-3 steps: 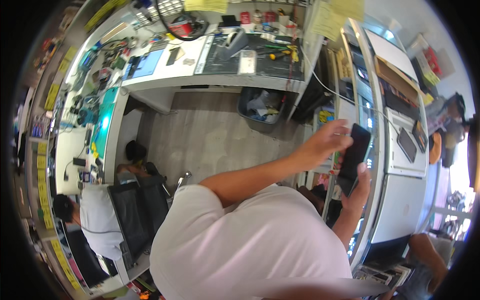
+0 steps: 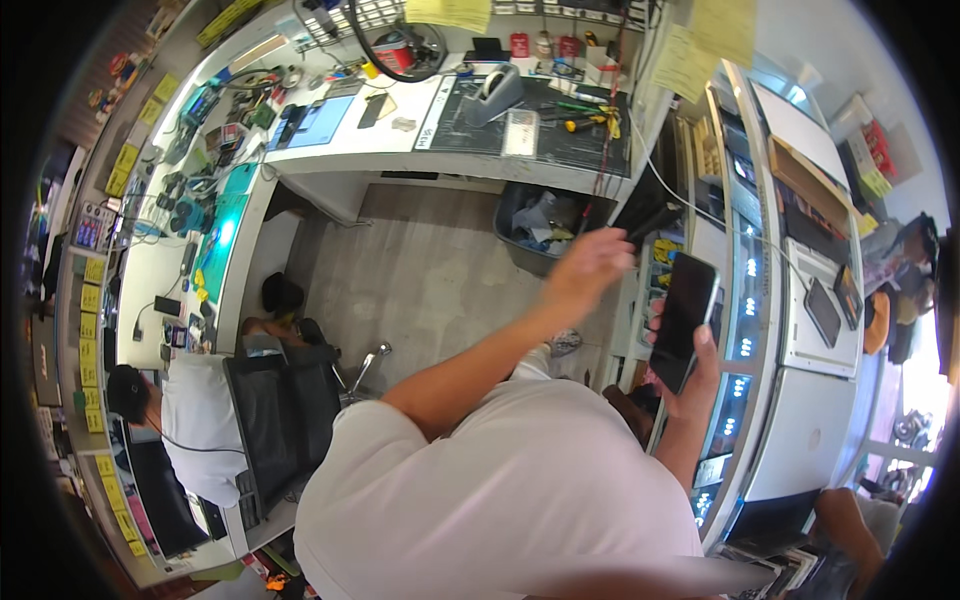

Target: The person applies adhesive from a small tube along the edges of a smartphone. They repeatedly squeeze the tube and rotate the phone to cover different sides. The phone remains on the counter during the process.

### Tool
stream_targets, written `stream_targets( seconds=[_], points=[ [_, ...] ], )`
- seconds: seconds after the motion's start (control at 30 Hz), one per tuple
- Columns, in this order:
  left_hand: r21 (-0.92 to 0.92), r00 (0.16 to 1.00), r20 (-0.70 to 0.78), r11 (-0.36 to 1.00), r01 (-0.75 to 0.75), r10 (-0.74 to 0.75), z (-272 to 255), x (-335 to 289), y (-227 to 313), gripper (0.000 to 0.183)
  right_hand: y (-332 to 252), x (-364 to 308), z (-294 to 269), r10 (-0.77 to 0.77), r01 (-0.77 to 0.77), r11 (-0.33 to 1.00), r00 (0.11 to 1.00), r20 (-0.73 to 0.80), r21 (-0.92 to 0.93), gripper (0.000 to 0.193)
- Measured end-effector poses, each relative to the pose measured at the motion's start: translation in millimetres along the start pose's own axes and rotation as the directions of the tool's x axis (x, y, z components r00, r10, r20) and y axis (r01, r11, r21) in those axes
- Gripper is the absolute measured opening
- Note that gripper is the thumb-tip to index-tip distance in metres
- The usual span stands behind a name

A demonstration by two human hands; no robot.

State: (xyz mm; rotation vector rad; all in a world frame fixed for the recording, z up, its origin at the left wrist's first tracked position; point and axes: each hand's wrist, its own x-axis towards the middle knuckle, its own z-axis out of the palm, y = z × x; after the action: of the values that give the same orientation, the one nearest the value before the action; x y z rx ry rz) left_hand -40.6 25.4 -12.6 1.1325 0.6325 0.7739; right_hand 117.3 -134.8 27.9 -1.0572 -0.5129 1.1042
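A dark-screened smartphone [image 2: 686, 318] with a light edge lies in my right hand [image 2: 702, 378]. The thumb rests along its right side and the fingertips show at its left side. To the left of the phone, my left hand [image 2: 590, 268] hangs in the air, apart from it and holding nothing I can see. Its fingers are loosely extended and somewhat blurred.
A lit glass display counter [image 2: 745, 300] runs along my right, with a closed silver laptop [image 2: 795, 425] on it. Ahead stands a workbench [image 2: 430, 165] with tools and a tape dispenser [image 2: 492, 95]. A waste bin [image 2: 525, 250] sits below. A seated person [image 2: 200, 425] is at left.
My left hand has moved left, away from the phone. The phone and my right hand have shifted slightly left in the picture, while the surroundings have shifted right and down.
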Motion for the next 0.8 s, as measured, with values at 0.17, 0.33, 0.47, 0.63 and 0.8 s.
stream_targets(
  seconds=[0.17,0.33,0.47,0.63,0.8],
  points=[
    [0.197,0.850,-0.520,0.980,0.023,0.085,-184,7,0,0.046,33,20,40,0.070,-0.075,0.996,0.992,0.107,0.041,0.069],
    [0.389,0.662,-0.706,0.919,0.068,0.251,-383,114,-4,0.037,63,55,71,0.110,-0.114,0.993,0.991,0.080,0.039,0.068],
    [0.649,0.601,-0.697,0.700,0.296,0.392,-546,229,-3,0.030,98,100,115,0.113,-0.116,0.990,0.993,0.046,0.077,0.071],
    [0.832,0.714,-0.553,0.243,0.499,0.429,-700,359,-12,0.055,134,151,174,0.186,-0.159,0.978,0.960,-0.208,0.137,0.071],
    [0.898,0.874,-0.335,-0.163,0.410,0.352,-749,366,-7,0.044,145,169,222,0.232,-0.196,0.970,0.918,-0.321,0.140,0.070]
  ],
)
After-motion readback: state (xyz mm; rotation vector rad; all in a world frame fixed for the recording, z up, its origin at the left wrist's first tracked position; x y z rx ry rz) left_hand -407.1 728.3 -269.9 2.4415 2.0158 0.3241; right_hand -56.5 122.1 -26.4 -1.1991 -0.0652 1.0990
